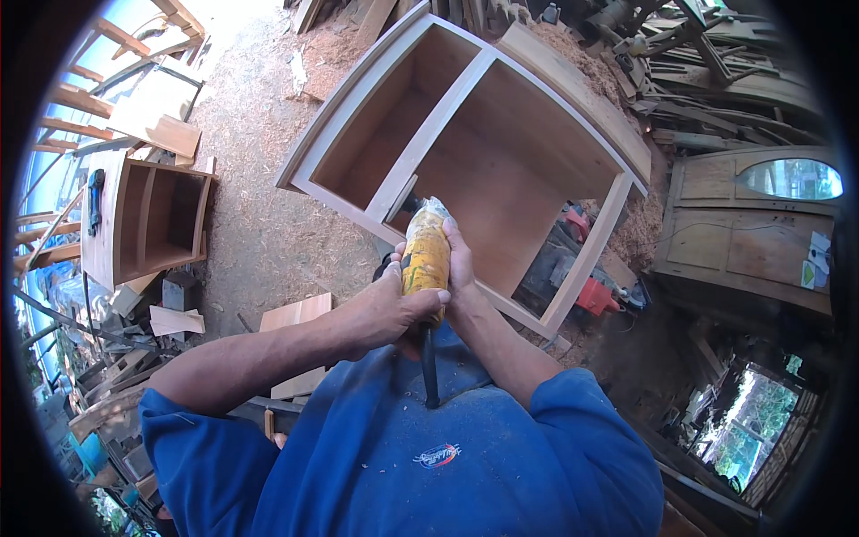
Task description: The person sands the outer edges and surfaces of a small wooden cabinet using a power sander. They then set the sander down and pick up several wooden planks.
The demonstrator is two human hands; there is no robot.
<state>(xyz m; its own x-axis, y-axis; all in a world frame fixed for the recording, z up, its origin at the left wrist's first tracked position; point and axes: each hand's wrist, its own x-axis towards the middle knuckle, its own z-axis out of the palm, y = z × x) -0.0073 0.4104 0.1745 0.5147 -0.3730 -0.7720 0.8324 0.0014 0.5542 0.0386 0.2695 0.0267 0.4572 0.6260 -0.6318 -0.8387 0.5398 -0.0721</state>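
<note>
Both hands are wrapped around a yellow angle grinder (424,257), its worn body patched with tape. My left hand (394,300) closes on its near part, thumb across the top. Farther forward, my right hand (459,261) grips its right side. A thick black cord (429,371) runs from the tool's near end toward my shirt. The tool's head is at the near rail of a wooden cabinet frame (440,125), just by the middle divider. The disc is mostly hidden, so contact with the wood cannot be made out.
A smaller wooden cabinet (134,219) stands at the left with a dark blue tool (95,201) on it. Red tools (595,297) lie behind the frame's right end. A panelled wooden piece with an oval mirror (752,228) is at the right. Shavings cover the floor (259,179); planks lie stacked far right.
</note>
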